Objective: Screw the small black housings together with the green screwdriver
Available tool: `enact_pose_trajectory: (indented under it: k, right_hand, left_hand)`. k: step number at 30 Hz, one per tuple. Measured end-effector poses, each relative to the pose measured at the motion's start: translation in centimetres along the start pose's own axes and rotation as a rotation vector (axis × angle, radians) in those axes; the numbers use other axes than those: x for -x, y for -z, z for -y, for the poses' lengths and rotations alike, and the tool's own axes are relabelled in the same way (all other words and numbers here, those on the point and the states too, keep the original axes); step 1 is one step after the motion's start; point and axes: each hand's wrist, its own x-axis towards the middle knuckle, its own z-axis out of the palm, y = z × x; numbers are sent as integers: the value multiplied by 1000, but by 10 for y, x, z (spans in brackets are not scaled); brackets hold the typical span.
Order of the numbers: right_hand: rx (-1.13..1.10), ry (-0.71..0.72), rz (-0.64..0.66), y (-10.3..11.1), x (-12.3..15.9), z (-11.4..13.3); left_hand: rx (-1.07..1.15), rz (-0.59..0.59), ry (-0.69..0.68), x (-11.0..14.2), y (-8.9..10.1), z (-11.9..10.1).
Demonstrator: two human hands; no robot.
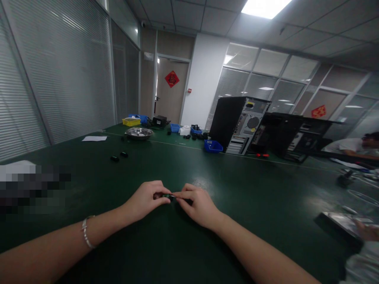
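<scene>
Between my two hands, just above the green table (142, 248), is a small green circuit board (168, 195) with dark parts. My left hand (150, 199) pinches its left end between thumb and fingers. From the right, my right hand (197, 205) meets it with thumb and index finger pressed close together at a small metallic end. The fingertips cover much of the piece, so its exact kind cannot be made out. Two small black pieces (115, 158) lie apart on the table, beyond my left hand.
A steel bowl (139, 133), white paper (94, 138), a yellow tray (131, 122) and a blue bin (213, 146) stand farther back. A black computer tower (229, 122) rises behind. At right, another person's hand (367, 230) is by a flat metallic device (340, 221).
</scene>
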Motion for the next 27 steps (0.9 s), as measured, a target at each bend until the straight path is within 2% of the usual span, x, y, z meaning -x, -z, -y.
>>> enact_pose_trajectory:
  k: [9, 14, 18, 20, 23, 27]
  right_hand:
    - [154, 46, 44, 6, 2, 6]
    - [-55, -1, -87, 5, 0, 9]
    - [-21, -52, -112, 6, 0, 3]
    - [53, -79, -82, 9, 0, -1]
    - [141, -129, -37, 13, 0, -9]
    - [208, -138, 1, 14, -1, -21]
  left_hand:
    - [-162, 46, -18, -1, 1, -7]
    - [-143, 34, -35, -1, 0, -2]
    - [-88, 45, 1, 0, 3, 1]
    - [-69, 88, -18, 0, 10, 1]
    - [-46, 141, -74, 2, 32, 1]
    - [-66, 78, -65, 4, 66, 7]
